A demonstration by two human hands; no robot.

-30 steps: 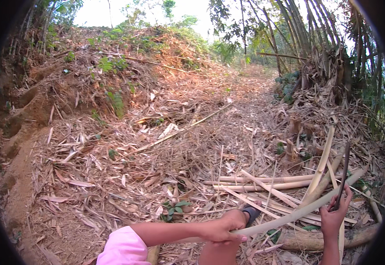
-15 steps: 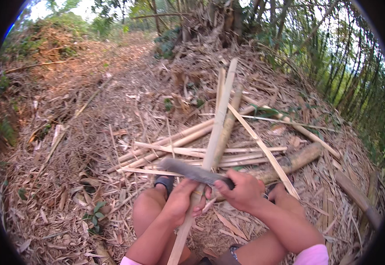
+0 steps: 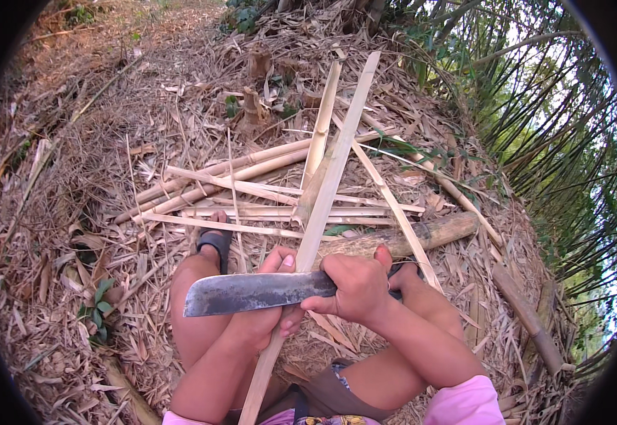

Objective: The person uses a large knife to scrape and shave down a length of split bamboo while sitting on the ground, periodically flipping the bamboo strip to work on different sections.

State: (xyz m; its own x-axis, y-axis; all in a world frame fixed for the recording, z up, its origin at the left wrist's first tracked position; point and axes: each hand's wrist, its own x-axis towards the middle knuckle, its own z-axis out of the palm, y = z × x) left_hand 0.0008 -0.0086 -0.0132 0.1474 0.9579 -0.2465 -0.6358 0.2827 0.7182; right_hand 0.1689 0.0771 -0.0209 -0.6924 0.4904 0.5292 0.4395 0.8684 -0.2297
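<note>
A long, pale bamboo strip [image 3: 334, 170] slants up and away from my lap. My left hand [image 3: 262, 322] is closed round its lower part, with some fingers hidden behind the blade. In my right hand [image 3: 361, 287] I grip a machete [image 3: 252, 292], its dark, broad blade lying crosswise over the strip and above my left hand. The blade's squared tip points left. My right fist covers most of the handle. Whether the edge touches the strip, I cannot tell.
Between my feet and beyond lie split bamboo strips [image 3: 252, 185] in a loose pile. A thick bamboo log [image 3: 436, 232] rests near my right foot. Cut stumps [image 3: 254, 106] stick up farther off. Dry leaves cover the ground, and bamboo stalks [image 3: 542, 127] rise at the right.
My view has tilted down. The machete has turned so its blade shows its broad face, tip lower and farther left. Both hands keep their grip.
</note>
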